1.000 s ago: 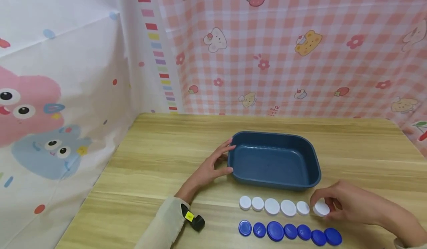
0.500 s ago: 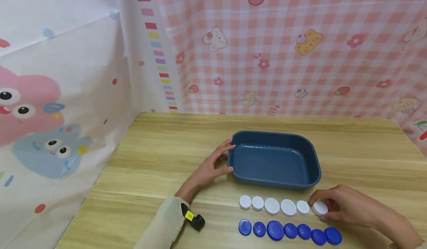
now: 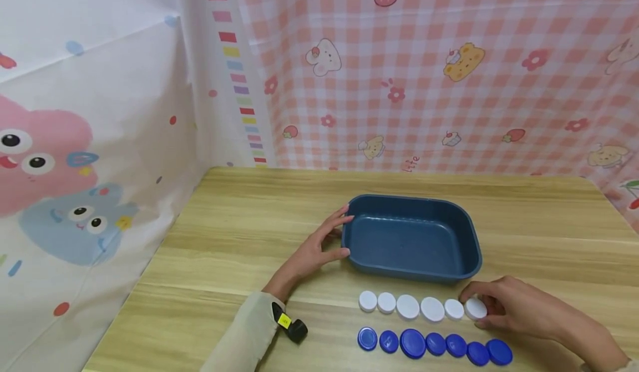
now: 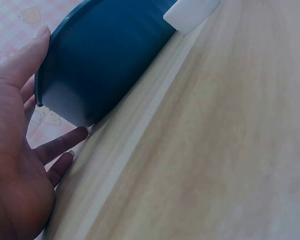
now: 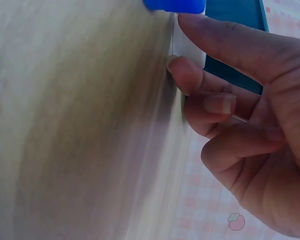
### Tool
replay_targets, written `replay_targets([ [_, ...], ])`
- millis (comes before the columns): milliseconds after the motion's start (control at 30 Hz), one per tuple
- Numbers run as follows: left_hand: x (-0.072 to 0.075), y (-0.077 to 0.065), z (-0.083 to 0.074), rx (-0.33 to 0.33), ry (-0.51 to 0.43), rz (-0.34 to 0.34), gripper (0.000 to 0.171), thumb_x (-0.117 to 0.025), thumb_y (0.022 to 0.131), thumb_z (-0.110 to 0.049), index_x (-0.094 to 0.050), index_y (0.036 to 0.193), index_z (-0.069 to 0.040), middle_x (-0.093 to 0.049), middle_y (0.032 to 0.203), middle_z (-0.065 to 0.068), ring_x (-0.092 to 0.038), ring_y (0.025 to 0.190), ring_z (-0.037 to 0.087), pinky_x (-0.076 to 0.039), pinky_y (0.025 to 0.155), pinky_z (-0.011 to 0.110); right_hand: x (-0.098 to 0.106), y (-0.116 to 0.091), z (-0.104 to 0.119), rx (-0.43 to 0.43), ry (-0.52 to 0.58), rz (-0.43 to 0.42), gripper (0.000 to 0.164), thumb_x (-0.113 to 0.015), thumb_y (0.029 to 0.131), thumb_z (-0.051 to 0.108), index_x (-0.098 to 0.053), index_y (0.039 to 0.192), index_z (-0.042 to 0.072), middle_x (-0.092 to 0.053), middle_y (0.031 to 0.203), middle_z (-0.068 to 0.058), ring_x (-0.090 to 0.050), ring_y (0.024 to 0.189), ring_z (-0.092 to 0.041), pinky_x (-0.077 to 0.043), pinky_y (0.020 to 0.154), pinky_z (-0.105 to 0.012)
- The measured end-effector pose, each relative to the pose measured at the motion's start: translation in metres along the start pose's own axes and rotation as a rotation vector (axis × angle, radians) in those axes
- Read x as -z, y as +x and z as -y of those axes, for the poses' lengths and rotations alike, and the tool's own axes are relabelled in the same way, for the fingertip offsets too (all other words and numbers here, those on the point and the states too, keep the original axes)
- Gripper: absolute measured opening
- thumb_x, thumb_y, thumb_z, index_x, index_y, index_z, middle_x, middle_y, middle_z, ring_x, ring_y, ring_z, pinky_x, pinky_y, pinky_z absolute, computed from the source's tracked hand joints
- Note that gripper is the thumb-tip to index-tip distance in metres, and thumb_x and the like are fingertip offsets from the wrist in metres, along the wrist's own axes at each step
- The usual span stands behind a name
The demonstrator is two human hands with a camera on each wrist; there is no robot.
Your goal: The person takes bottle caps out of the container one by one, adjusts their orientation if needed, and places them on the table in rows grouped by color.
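Note:
My right hand (image 3: 529, 307) pinches a white bottle cap (image 3: 476, 309) between thumb and fingers, at the right end of a row of several white caps (image 3: 407, 306). The right wrist view shows the white cap (image 5: 191, 47) between thumb and fingertip, its other fingers curled below. A dark blue plastic basin (image 3: 411, 244) sits behind the row with bare inside. At its left end my left hand (image 3: 315, 250) touches the rim and side with spread fingers. In the left wrist view that hand (image 4: 20, 135) lies against the basin's (image 4: 105, 55) end.
A row of several blue bottle caps (image 3: 412, 343) lies nearer than the white ones on the wooden table (image 3: 239, 233). A pink checked cloth (image 3: 429, 100) hangs behind the table, and a white printed cloth (image 3: 135, 111) hangs at the left.
My right hand has shifted slightly left with the white cap, bringing it up beside the neighbouring white cap. My left hand and the basin have stayed put.

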State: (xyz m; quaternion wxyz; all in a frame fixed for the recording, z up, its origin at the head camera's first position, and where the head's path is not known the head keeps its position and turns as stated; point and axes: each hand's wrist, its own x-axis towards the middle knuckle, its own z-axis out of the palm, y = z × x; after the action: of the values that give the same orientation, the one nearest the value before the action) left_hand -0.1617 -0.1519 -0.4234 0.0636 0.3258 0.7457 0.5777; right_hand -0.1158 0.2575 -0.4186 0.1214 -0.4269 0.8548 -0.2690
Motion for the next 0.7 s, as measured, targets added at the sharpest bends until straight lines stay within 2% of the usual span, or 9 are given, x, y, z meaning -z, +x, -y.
replay_targets([
  [233,-0.001,-0.001,0.001,-0.012,-0.014,-0.006,0.06,-0.064,0.091,-0.005,-0.037,0.145,-0.003,-0.014,0.158,0.013,-0.045,0.12,0.044,-0.032,0.101,0.06,0.0,0.0,0.004,-0.033,0.015,0.027,0.032,-0.073,0.085,0.03,-0.063,0.114,0.022,-0.046,0.071,0.022,-0.044,0.061,0.005,-0.039,0.05,-0.017],
  [467,0.0,-0.001,0.003,-0.022,-0.008,-0.017,0.061,-0.065,0.091,-0.006,-0.037,0.145,-0.001,-0.014,0.158,0.014,-0.047,0.118,0.044,-0.032,0.101,0.06,0.012,-0.006,0.019,-0.094,0.021,0.008,0.038,-0.071,0.085,0.036,-0.062,0.121,0.024,-0.05,0.072,0.022,-0.047,0.06,0.003,-0.041,0.05,-0.018],
  [533,0.002,-0.002,0.003,-0.02,-0.001,-0.03,0.061,-0.065,0.091,-0.009,-0.037,0.144,-0.001,-0.014,0.158,0.014,-0.048,0.116,0.042,-0.032,0.1,0.06,0.016,-0.007,0.024,-0.112,-0.011,0.0,0.042,-0.07,0.086,0.038,-0.061,0.123,0.022,-0.05,0.072,0.023,-0.046,0.06,0.003,-0.04,0.049,-0.018],
  [600,0.005,-0.003,0.011,-0.003,0.02,-0.059,0.062,-0.066,0.092,-0.017,-0.038,0.146,-0.005,-0.014,0.159,0.008,-0.051,0.117,0.037,-0.036,0.1,0.056,0.021,-0.009,0.03,-0.118,-0.082,-0.028,0.043,-0.07,0.085,0.039,-0.061,0.124,0.022,-0.048,0.074,0.024,-0.043,0.058,0.005,-0.038,0.048,-0.018],
  [700,0.014,-0.007,0.018,0.004,0.108,-0.112,0.064,-0.067,0.091,-0.026,-0.039,0.147,-0.013,-0.016,0.159,0.0,-0.05,0.119,0.03,-0.039,0.097,0.052,0.03,-0.013,0.041,-0.126,-0.219,-0.098,0.04,-0.072,0.084,0.035,-0.062,0.121,0.025,-0.045,0.076,0.025,-0.041,0.059,0.007,-0.036,0.047,-0.017],
])
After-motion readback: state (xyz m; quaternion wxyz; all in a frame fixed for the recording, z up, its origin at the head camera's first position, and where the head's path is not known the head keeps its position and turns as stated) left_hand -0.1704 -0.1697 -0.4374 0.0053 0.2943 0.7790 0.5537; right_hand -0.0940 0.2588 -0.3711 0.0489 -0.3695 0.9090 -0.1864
